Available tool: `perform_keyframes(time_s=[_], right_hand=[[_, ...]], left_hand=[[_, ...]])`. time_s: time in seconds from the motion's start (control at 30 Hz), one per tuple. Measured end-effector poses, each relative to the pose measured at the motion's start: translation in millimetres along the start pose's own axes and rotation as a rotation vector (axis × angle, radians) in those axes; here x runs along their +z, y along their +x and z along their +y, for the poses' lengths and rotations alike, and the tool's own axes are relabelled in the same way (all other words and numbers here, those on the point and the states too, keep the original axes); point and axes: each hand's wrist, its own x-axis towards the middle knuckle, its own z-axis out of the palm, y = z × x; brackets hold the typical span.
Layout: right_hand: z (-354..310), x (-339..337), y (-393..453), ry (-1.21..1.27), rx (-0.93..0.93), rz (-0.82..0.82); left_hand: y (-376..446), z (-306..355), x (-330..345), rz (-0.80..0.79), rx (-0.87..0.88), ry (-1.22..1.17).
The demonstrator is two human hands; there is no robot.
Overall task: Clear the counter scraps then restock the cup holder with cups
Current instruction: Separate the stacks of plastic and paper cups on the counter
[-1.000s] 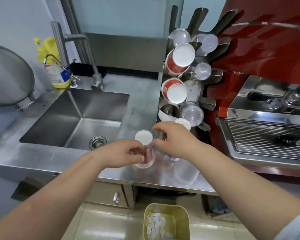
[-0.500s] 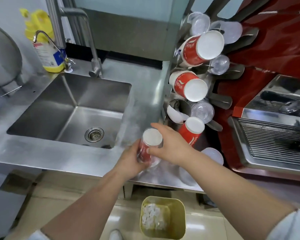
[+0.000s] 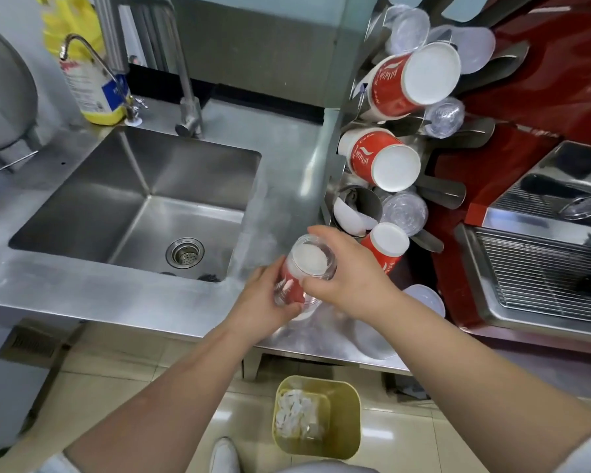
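Seen from the head camera, a person at a stainless-steel table (image 3: 123, 295) holds a stack of red paper cups (image 3: 292, 285), apparently sheathed in clear plastic, between both hands just above the table's front edge, beside the sink (image 3: 140, 203). The left hand (image 3: 263, 302) has its grip clamped round the lower body of the stack, while the right hand (image 3: 350, 278) is closed on its upper end, fingers curled beside the white bottom of the topmost cup. Compared with a second ago, the stack has been lifted and tipped so its white end faces up toward the camera, and the view has drawn closer to the cup holder (image 3: 362, 199), a metal rack at the right. That shift suggests the scrap-clearing part is behind and restocking is under way, probably with the wrapper about to come off. The holder already carries two large red cups (image 3: 377, 158) and clear lids in its upper slots, and a smaller red cup stack (image 3: 384, 249) stands at its base, just beside the right hand. Below the table a yellow waste bin (image 3: 347, 421) with white scraps inside sits on the tiled floor.
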Motion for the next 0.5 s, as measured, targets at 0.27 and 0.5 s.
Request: perform_keyframes(time_s=[0.27,0.5], right_hand=[[-18,-26,-12,-0.011,-0.029,0.037],[-42,-46,-23,-0.015,-0.081,0.071]], left_hand=[[-10,20,-11,0.070,0.085,0.016],[-20,42,-23,0.145,0.160,0.081]])
